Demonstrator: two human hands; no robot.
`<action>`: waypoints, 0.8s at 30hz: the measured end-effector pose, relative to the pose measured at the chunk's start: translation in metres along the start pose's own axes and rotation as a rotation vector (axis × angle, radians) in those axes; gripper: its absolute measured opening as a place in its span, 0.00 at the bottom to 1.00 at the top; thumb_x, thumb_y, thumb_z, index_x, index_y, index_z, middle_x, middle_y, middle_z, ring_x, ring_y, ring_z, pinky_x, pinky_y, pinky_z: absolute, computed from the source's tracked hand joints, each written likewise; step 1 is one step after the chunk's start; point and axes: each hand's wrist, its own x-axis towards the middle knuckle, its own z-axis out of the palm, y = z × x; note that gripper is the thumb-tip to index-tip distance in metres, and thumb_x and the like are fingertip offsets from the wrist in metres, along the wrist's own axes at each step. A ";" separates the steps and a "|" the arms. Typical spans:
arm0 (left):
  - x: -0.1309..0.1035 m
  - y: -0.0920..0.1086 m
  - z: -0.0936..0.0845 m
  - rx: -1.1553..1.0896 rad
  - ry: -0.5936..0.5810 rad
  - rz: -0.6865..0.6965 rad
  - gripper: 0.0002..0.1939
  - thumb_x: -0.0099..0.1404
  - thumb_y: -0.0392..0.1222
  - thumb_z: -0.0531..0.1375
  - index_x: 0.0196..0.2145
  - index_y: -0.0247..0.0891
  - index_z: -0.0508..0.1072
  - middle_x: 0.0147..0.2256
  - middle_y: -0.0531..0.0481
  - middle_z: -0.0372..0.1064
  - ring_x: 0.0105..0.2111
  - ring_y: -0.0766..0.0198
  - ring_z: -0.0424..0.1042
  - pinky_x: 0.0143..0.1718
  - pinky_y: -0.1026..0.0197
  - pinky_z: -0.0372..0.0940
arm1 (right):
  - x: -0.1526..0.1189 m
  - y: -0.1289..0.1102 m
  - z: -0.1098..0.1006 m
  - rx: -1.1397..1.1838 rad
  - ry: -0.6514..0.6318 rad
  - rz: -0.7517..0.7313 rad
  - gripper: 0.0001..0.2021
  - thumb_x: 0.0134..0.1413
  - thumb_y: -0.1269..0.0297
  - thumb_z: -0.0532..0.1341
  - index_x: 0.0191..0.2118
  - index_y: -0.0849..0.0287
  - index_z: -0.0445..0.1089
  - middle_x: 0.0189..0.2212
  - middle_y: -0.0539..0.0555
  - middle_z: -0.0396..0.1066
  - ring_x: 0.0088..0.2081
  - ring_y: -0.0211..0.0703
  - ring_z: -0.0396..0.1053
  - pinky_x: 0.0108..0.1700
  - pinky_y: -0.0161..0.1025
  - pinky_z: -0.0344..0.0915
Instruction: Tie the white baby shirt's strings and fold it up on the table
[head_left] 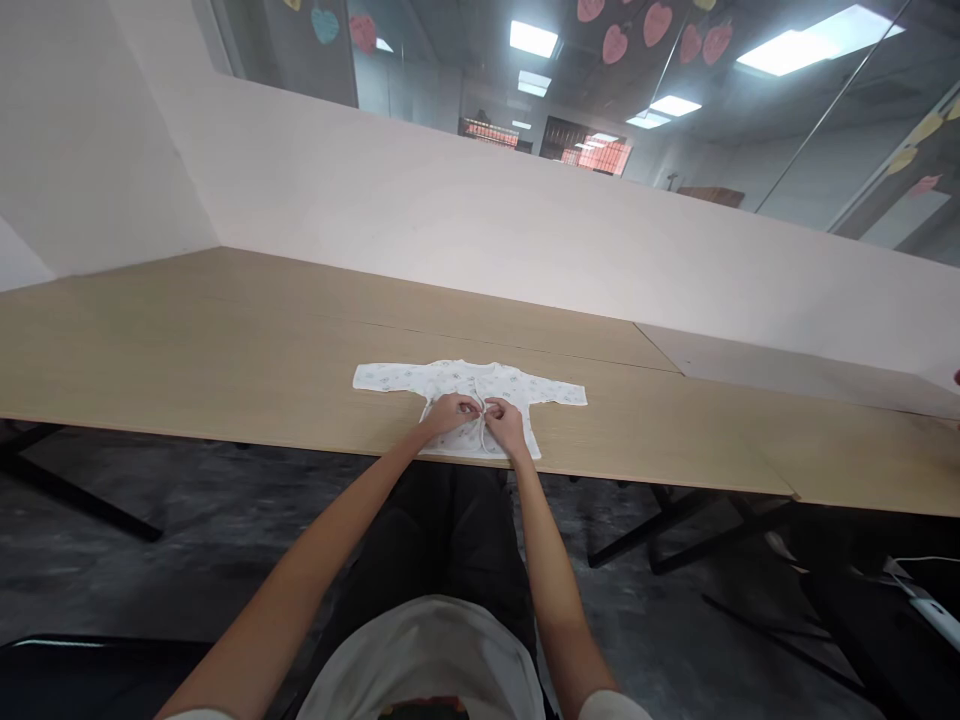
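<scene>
A small white long-sleeved baby shirt [450, 378] with a faint scattered print lies face up on the table, its sleeves spread to both sides. My left hand [454, 412] is closed in a pinch at the middle of the shirt's front opening. Just across from it, my right hand [505, 424] pinches the same front edge, fingertips almost meeting the left ones. Whether a tie or a snap is between the fingers is too small to tell. The shirt's lower hem rests near the table's front edge.
The wooden table [225, 330] runs along a white wall [420, 220], with a window [570, 110] bearing paper hearts above. A greyish panel [772, 365] lies at the right back. Dark chairs [90, 680] stand low on both sides, and black table legs [82, 495] show below.
</scene>
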 end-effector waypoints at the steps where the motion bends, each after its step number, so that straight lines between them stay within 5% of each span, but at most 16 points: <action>1: 0.000 0.000 0.000 -0.014 0.002 -0.005 0.12 0.57 0.45 0.60 0.34 0.39 0.80 0.37 0.48 0.78 0.37 0.60 0.73 0.44 0.60 0.66 | 0.000 0.000 0.000 0.003 -0.003 -0.002 0.18 0.41 0.68 0.56 0.41 0.60 0.74 0.26 0.49 0.73 0.30 0.40 0.71 0.38 0.35 0.68; 16: -0.001 0.000 -0.001 -0.134 0.027 -0.004 0.15 0.59 0.49 0.59 0.36 0.37 0.78 0.38 0.47 0.78 0.38 0.61 0.74 0.43 0.61 0.67 | -0.002 -0.001 -0.001 0.065 -0.064 -0.074 0.21 0.47 0.66 0.52 0.45 0.63 0.73 0.20 0.47 0.67 0.24 0.37 0.64 0.32 0.34 0.64; 24: -0.001 -0.003 0.001 -0.174 0.048 -0.030 0.14 0.58 0.48 0.59 0.37 0.36 0.77 0.38 0.46 0.78 0.38 0.60 0.75 0.43 0.60 0.68 | -0.003 -0.005 0.000 0.043 -0.055 -0.056 0.18 0.45 0.66 0.57 0.44 0.62 0.73 0.26 0.50 0.72 0.28 0.37 0.68 0.36 0.34 0.67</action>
